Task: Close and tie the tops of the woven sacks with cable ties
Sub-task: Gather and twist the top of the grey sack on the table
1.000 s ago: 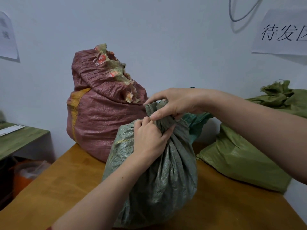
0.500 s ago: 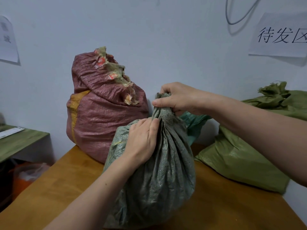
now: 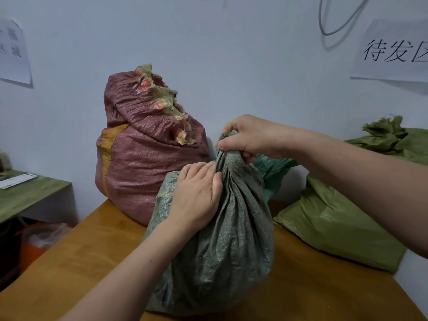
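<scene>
Centre sack (image 3: 220, 251) on table (image 3: 81, 262), mid-frame; second sack (image 3: 143, 158) behind it, left; third sack (image 3: 335, 228) right; shelf (image 3: 30, 193) far left.

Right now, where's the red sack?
In the head view, the red sack stands on the table, left of centre, just behind the grey-green sack.

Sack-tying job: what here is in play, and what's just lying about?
In play: grey-green sack, its neck gripped by the right hand, left hand pinching folds below; red sack; olive sack.
Lying about: wall sign, grey cable loop, side table, teal bag behind.
</scene>
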